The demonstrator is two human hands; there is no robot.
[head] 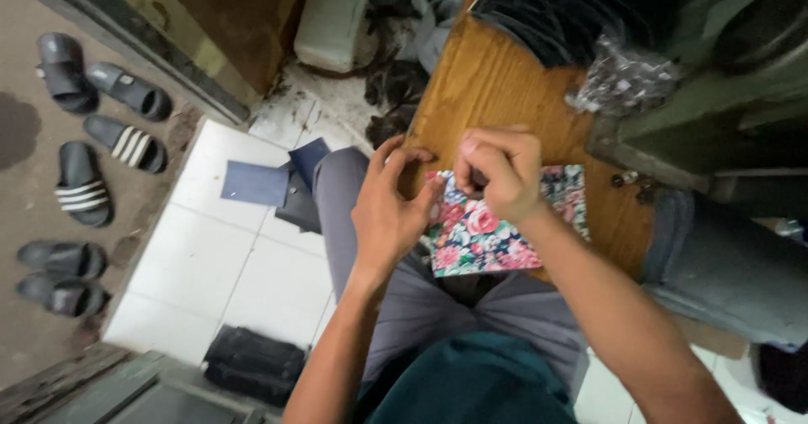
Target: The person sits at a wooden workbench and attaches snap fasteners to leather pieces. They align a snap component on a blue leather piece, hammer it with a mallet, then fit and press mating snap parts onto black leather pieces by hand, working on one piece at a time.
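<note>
Clearly both hands' fingers curl together, pinching something tiny above the floral fabric piece (484, 239) on the wooden table (488, 87).

The floral piece (480, 235) under the hands looks like printed cloth, soft and matt, lying at the near edge of a wooden table (488, 87) whose varnished top shows a warm grain with a slight sheen. At its far right corner sits a crinkled bag (627, 77) of clear, glossy plastic. The floor tiles (227, 264) are smooth, white and glazed, grimy toward the wall. The sandals (84, 184) look like matt rubber. The trousers (421, 306) are plain grey woven cloth.
</note>
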